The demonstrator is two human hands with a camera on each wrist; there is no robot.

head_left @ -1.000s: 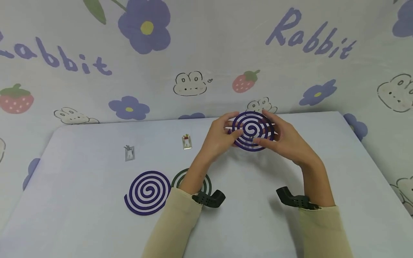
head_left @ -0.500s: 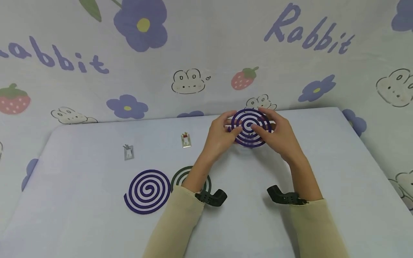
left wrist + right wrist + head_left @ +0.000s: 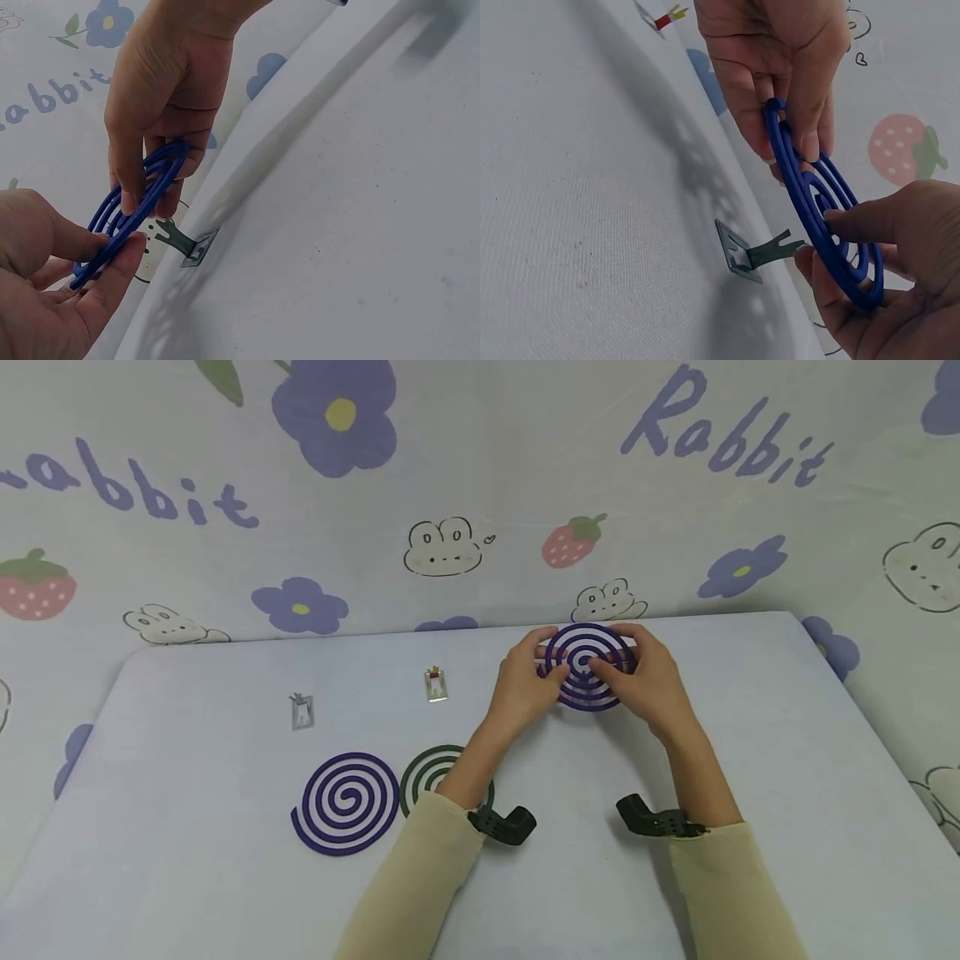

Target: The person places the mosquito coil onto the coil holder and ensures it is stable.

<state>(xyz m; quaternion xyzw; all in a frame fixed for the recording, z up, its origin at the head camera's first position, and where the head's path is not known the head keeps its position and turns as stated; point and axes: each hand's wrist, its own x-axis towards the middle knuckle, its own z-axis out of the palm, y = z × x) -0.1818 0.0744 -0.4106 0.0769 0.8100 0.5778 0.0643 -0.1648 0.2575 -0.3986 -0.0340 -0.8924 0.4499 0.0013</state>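
Note:
Both hands hold a purple-blue mosquito coil (image 3: 584, 662) between them, raised over the far part of the white table. At its left edge my left hand (image 3: 525, 681) pinches the rim between thumb and fingers. My right hand (image 3: 651, 677) grips the right side, its thumb lying near the spiral's centre. Below the coil stands a small metal coil stand (image 3: 199, 247) with a forked upright prong; in the head view, coil and hands hide it. Seen from the right wrist, the prong (image 3: 776, 249) points at the coil, right beside the right fingertips.
A second purple coil (image 3: 347, 802) lies flat at the left, next to a green coil (image 3: 420, 772) partly covered by the left forearm. Behind them are a silver stand (image 3: 302, 712) and a gold stand with a red part (image 3: 435, 685). A printed curtain (image 3: 487, 468) hangs behind the table.
The right hand has shifted inward, its thumb moving from the coil's lower right to near its centre. The held coil has come slightly lower. The other coils and stands lie as before.

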